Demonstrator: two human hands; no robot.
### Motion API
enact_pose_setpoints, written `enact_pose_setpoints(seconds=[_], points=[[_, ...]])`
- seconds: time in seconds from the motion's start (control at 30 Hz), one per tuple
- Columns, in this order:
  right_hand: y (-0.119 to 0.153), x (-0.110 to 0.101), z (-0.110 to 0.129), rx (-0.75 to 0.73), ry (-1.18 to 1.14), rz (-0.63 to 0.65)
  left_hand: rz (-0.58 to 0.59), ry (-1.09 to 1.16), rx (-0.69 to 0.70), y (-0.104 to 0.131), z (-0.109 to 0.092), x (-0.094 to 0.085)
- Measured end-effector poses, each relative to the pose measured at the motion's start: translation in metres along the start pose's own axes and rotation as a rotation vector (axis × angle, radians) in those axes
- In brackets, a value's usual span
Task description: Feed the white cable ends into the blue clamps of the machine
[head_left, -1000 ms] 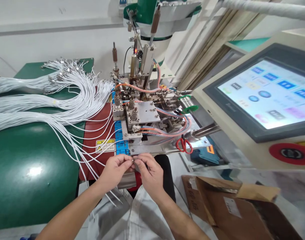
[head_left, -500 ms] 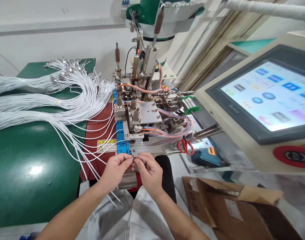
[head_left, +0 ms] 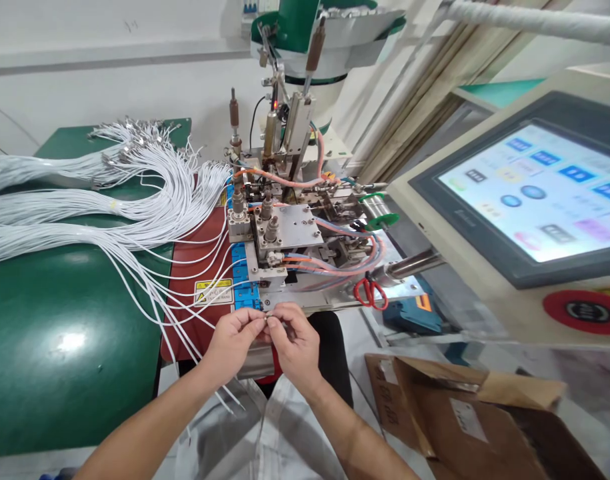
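Observation:
My left hand [head_left: 235,340] and my right hand [head_left: 295,343] meet fingertip to fingertip at the front edge of the machine [head_left: 289,227]. Both are pinched closed around a tiny piece between them, too small to make out. Just beyond my left hand is a row of blue holders [head_left: 242,270] with white cables running into it. A large bundle of white cables [head_left: 135,213] lies to the left, some strands hanging down past my left forearm.
A green table [head_left: 49,340] spreads out at the left. Red-handled scissors [head_left: 371,293] and a solder-like spool [head_left: 379,212] are at the machine's right. A touchscreen panel [head_left: 539,193] fills the right side, above an open cardboard box [head_left: 465,413].
My right hand has shifted slightly to the left, its fingers still pinched. My left hand is almost where it was.

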State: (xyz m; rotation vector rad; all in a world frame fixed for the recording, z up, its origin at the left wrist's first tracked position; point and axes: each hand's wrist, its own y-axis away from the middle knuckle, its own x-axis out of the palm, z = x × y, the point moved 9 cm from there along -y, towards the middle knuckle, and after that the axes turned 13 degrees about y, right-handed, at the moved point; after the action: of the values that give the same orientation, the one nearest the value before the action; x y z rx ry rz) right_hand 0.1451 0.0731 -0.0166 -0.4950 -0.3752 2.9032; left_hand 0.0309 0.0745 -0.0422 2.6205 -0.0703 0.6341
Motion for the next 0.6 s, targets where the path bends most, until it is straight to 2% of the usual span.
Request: enact_pose_setpoints(seconds=[0.13, 0.2, 0.3, 0.37, 0.43, 0.5, 0.6], points=[[-0.001, 0.002, 0.000, -0.015, 0.020, 0.009, 0.031, -0.043, 0.019, 0.000, -0.001, 0.002], [-0.004, -0.002, 0.006, -0.069, 0.100, 0.004, 0.019, -0.099, 0.028, 0.001, -0.001, 0.001], [-0.009, -0.010, 0.031, -0.286, 0.339, 0.016, 0.004, -0.355, 0.117, 0.004, -0.009, 0.000], [-0.008, -0.007, 0.047, -0.480, 0.529, 0.102, 0.029, -0.639, 0.242, 0.008, -0.020, 0.004], [-0.006, 0.001, 0.054, -0.611, 0.647, 0.226, 0.056, -0.860, 0.334, 0.012, -0.026, 0.010], [-0.007, 0.002, 0.054, -0.615, 0.626, 0.274, 0.065, -0.879, 0.329, 0.012, -0.026, 0.011], [-0.015, -0.008, 0.045, -0.435, 0.412, 0.182, 0.032, -0.660, 0.220, 0.008, -0.020, 0.006]])
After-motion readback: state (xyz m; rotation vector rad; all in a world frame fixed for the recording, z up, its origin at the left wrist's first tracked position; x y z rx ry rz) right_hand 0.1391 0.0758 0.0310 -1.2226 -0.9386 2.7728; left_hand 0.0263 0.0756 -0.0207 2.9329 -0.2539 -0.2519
